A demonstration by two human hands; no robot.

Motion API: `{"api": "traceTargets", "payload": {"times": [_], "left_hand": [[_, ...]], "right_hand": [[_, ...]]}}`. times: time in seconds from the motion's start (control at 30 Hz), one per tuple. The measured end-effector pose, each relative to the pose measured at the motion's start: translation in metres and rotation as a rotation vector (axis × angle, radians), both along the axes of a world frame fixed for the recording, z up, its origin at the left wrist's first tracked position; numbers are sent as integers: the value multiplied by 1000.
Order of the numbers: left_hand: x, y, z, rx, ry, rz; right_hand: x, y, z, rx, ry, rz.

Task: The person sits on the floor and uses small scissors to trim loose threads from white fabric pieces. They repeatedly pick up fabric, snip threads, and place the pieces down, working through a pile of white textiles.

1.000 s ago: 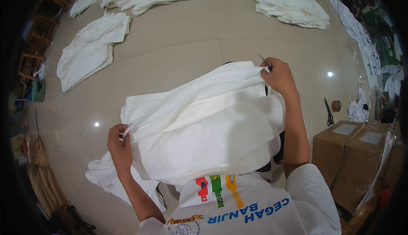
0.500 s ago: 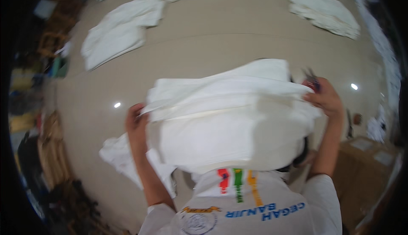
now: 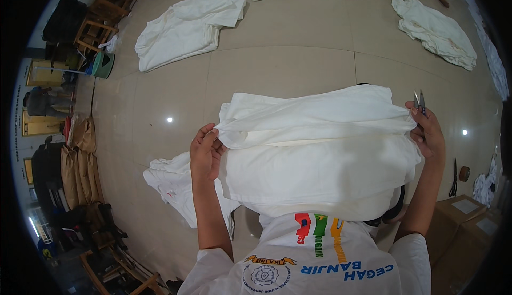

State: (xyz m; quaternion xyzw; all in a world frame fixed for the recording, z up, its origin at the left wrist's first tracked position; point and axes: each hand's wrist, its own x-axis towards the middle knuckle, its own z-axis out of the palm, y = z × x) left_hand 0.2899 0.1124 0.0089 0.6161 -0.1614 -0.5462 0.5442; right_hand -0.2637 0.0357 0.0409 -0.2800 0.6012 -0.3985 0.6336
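A thick stack of white cloth (image 3: 320, 169) lies across my lap, its upper layer (image 3: 320, 111) stretched between both hands. At the left end, my left hand (image 3: 207, 151) is closed, pinching the edge of that layer between thumb and fingers. My right hand (image 3: 426, 132) grips the opposite end of the same layer. Also in the right hand is a small pair of thread snips (image 3: 420, 102), their two pointed blades slightly parted and sticking up beyond the fingers. A crumpled white shirt (image 3: 184, 193) lies on the floor beside my left forearm.
Folded white garments (image 3: 189, 28) lie on the tiled floor (image 3: 288, 63), with another white pile (image 3: 434, 31) at the far right. Black scissors (image 3: 453, 177) and a tape roll (image 3: 464, 174) lie near cardboard boxes (image 3: 453, 209) at right. Brown sacks (image 3: 81, 172) and wooden chairs line the left.
The view has shifted left, so everything sits further right in it. Both hands still hold the cloth's ends. The left fingers now pinch its edge more visibly.
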Motion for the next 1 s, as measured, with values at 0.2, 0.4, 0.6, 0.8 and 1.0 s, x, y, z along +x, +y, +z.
{"api": "traceTargets", "payload": {"times": [0.2, 0.4, 0.6, 0.8, 1.0], "left_hand": [[-8, 3, 17, -108, 19, 125], [4, 79, 55, -209, -748, 37], [7, 126, 17, 53, -1203, -538], [-3, 119, 22, 263, -973, -681], [-32, 66, 124, 28, -1346, -719]], "right_hand": [[25, 14, 33, -176, 536, -109], [8, 130, 44, -537, 1173, -50], [-15, 209, -77, -454, 769, -96], [-8, 178, -50, -459, 808, 89], [-19, 123, 46, -693, 1003, 177]]}}
